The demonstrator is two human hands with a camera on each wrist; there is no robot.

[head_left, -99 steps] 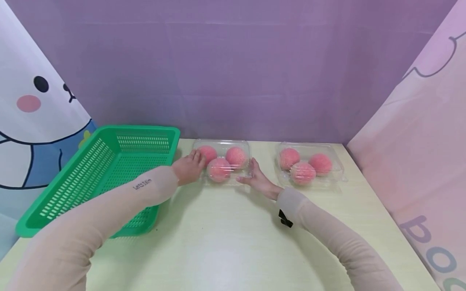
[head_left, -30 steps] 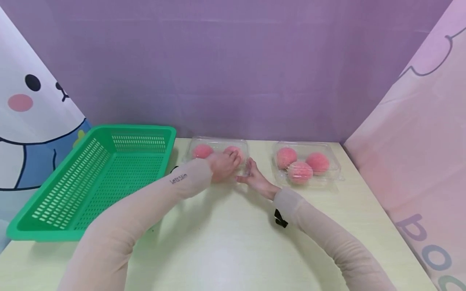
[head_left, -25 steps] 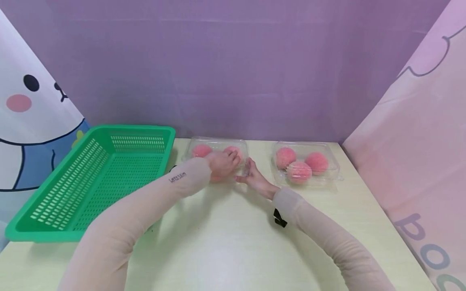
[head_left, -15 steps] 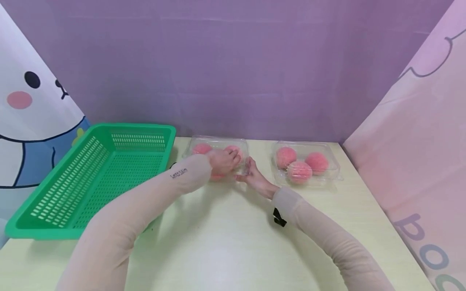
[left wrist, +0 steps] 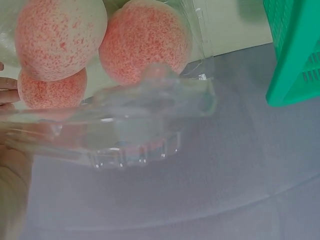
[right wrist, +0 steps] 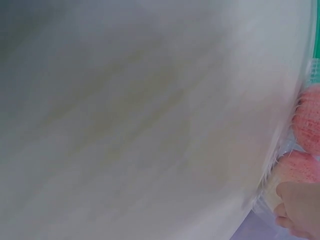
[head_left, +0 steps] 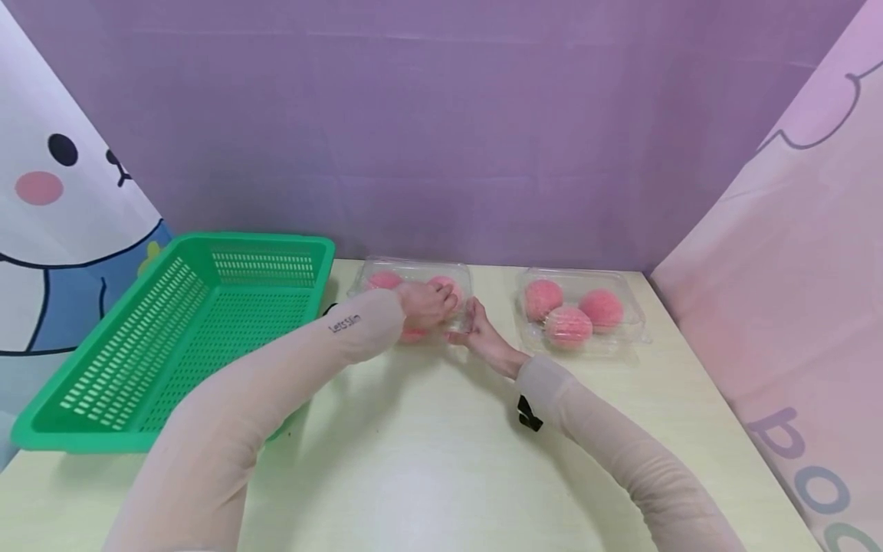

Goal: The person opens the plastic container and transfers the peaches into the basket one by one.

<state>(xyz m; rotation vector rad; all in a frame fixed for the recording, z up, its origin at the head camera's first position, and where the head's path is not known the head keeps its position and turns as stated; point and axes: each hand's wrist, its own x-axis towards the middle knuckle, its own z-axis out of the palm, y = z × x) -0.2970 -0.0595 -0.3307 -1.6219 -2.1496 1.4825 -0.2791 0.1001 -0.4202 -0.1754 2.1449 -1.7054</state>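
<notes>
In the head view my left hand (head_left: 426, 303) bends over the front right of the left clear plastic box (head_left: 421, 270), its fingers curled down at the edge. My right hand (head_left: 488, 337) grips that box's right side, thumb in front. Inside are several pink speckled peaches (head_left: 385, 280), the front one mostly behind my left hand. The left wrist view has two large peaches (left wrist: 145, 42) side by side, with blurred clear plastic (left wrist: 135, 122) crossing before them. Whether the lid is raised, I cannot tell. A pale blurred surface fills most of the right wrist view.
A green slotted basket (head_left: 145, 443) stands on the left of the pale table (head_left: 428, 468). To the right sits a second clear plastic box (head_left: 624, 287) with several peaches. A purple cloth (head_left: 483, 138) hangs behind.
Since the earliest frame my left hand has moved from the left box's left side across to its right part. My right hand keeps its place at the right side.
</notes>
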